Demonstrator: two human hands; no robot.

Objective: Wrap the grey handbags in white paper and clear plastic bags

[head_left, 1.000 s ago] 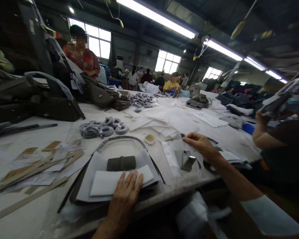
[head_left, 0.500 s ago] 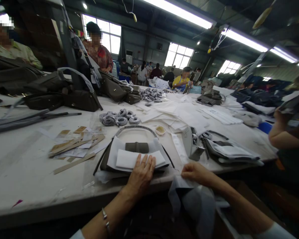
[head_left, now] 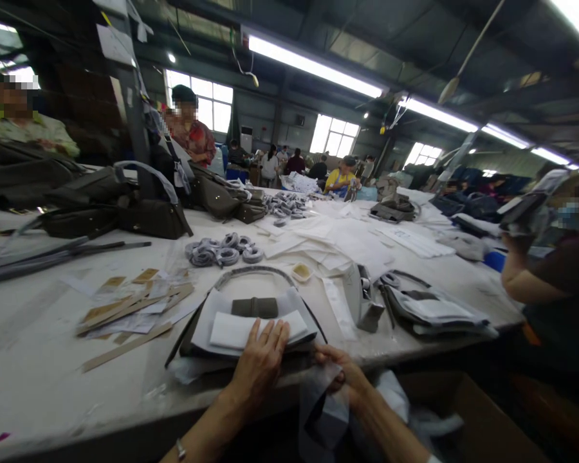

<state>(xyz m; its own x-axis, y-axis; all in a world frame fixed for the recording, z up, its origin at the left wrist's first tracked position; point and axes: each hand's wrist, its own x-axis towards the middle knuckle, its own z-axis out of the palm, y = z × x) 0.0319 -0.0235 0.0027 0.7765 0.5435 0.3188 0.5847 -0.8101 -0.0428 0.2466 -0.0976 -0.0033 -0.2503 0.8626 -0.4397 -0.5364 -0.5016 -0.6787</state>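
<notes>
My left hand point(head_left: 261, 357) lies flat with its fingers stretched over a folded white pad point(head_left: 224, 330). The pad rests on white sheeting over a dark handbag point(head_left: 188, 344), whose wrapped handle arches away from me. A dark strap piece point(head_left: 255, 307) shows just beyond the pad. Beside the bag's near right corner, my right hand point(head_left: 340, 370) is closed on a translucent white sheet point(head_left: 313, 402). The sheet hangs below the table edge, with something dark showing at it. Its lower end is lost in shadow.
A tape dispenser point(head_left: 364, 299) stands right of the bag, near a small dish point(head_left: 302, 272). Another dark bag point(head_left: 429, 305) lies farther right. Cardboard strips point(head_left: 130, 308) and wrapped coils point(head_left: 226, 249) are to the left and behind. A co-worker's arm point(head_left: 531, 283) is at right.
My right hand has moved left and down toward the bag's near corner, bringing the translucent sheet along. My left hand stays on the white pad. The camera view has tilted up slightly.
</notes>
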